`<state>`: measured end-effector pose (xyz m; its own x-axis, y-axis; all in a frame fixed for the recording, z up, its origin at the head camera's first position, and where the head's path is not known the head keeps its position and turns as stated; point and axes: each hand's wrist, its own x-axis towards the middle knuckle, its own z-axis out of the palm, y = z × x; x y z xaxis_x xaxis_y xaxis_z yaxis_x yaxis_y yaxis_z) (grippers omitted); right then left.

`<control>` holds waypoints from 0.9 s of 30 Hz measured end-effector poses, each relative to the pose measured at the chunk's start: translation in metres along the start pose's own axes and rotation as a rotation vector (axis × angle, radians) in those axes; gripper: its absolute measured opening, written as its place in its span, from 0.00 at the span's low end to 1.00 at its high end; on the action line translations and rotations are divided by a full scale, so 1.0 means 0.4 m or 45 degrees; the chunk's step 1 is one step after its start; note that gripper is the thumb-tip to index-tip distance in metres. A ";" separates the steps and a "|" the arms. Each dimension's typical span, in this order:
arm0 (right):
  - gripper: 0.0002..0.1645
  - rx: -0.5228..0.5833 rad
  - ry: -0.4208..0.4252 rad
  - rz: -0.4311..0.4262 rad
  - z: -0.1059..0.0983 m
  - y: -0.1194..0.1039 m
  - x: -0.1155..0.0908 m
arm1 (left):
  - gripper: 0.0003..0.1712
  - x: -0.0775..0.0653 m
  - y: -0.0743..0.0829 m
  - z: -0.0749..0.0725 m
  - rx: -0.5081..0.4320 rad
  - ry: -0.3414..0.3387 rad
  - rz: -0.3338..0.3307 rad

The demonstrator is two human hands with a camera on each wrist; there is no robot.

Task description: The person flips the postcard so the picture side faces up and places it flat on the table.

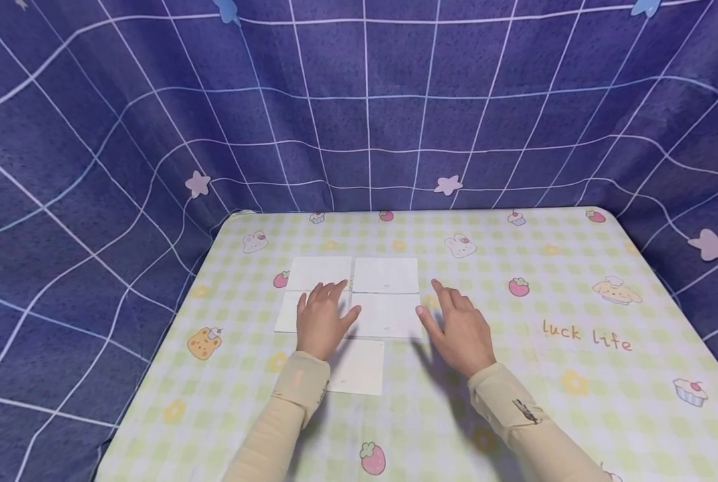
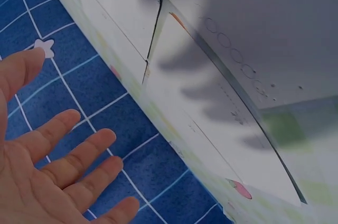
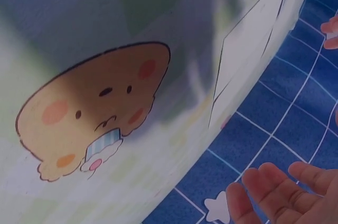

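Several white paper sheets lie flat in the head view: an upper left sheet point(image 1: 319, 270), an upper right sheet point(image 1: 385, 273), a middle left sheet point(image 1: 286, 316), a middle right sheet point(image 1: 389, 316) and a lower sheet point(image 1: 361, 367) nearest the body. My left hand point(image 1: 322, 325) is over the left sheets, fingers spread and holding nothing; it partly covers the middle left one. Just right of the sheets is my right hand point(image 1: 462, 331), its fingers loosely extended around no object. In the left wrist view, a sheet point(image 2: 296, 34) bears a row of small drawn loops.
A pale green checked tablecloth point(image 1: 431, 422) with cartoon prints covers the table. Dark blue gridded fabric point(image 1: 395, 120) with star shapes hangs behind the table and at its sides. A printed bear face point(image 3: 100, 108) shows on the cloth in the right wrist view.
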<state>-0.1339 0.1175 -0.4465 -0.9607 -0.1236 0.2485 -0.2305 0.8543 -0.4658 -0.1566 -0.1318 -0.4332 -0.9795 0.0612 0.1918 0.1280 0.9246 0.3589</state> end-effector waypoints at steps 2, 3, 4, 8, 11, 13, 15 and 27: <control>0.42 0.005 -0.008 0.003 0.001 -0.004 -0.001 | 0.34 -0.001 -0.004 -0.001 0.001 0.006 -0.005; 0.42 0.008 -0.013 0.004 0.002 -0.005 -0.001 | 0.34 -0.002 -0.007 -0.002 0.002 0.010 -0.007; 0.42 0.013 -0.018 0.003 0.004 -0.007 -0.001 | 0.34 -0.003 -0.009 -0.002 0.005 0.013 -0.008; 0.41 0.036 -0.028 -0.002 0.008 -0.012 -0.001 | 0.35 -0.008 -0.019 -0.003 -0.002 0.017 -0.009; 0.41 0.048 -0.034 -0.006 0.012 -0.017 -0.002 | 0.35 -0.010 -0.026 -0.003 -0.013 0.018 -0.010; 0.40 0.056 -0.039 -0.008 0.014 -0.021 -0.003 | 0.35 -0.013 -0.030 -0.003 -0.012 0.016 -0.012; 0.40 0.060 -0.039 -0.015 0.016 -0.025 -0.004 | 0.36 -0.014 -0.034 -0.003 -0.014 0.006 -0.018; 0.39 0.067 -0.052 -0.018 0.033 -0.049 -0.010 | 0.34 -0.028 -0.044 -0.014 -0.015 -0.031 -0.021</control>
<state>-0.1275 0.0946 -0.4495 -0.9626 -0.1569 0.2210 -0.2508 0.8248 -0.5068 -0.1470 -0.1511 -0.4366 -0.9850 0.0549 0.1639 0.1133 0.9211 0.3724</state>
